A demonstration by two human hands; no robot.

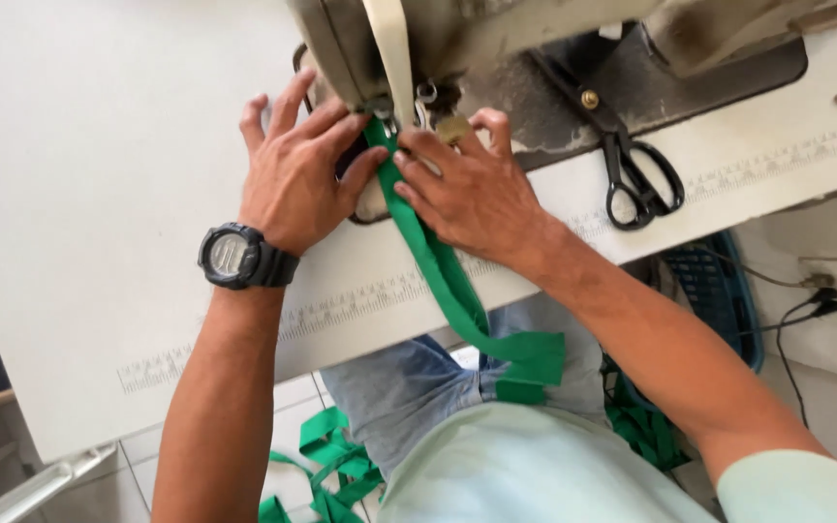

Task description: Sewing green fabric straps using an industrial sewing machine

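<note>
Both hands flat at the sewing machine (457, 39); left hand (297, 169) and right hand (467, 189) press the green strap (438, 261) from either side (fingers spread, gripping nothing), keeping it straight under the needle; scissors (632, 169) lie nearby.

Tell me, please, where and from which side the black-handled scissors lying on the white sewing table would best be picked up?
Probably by the two looped black handles of the black-handled scissors, coming from the table's near edge. The loops point toward the person and lie free on the white sewing table, while the blades run up under the grey sewing machine. The right hand, now flat on the green fabric strip, is nearer.
</note>
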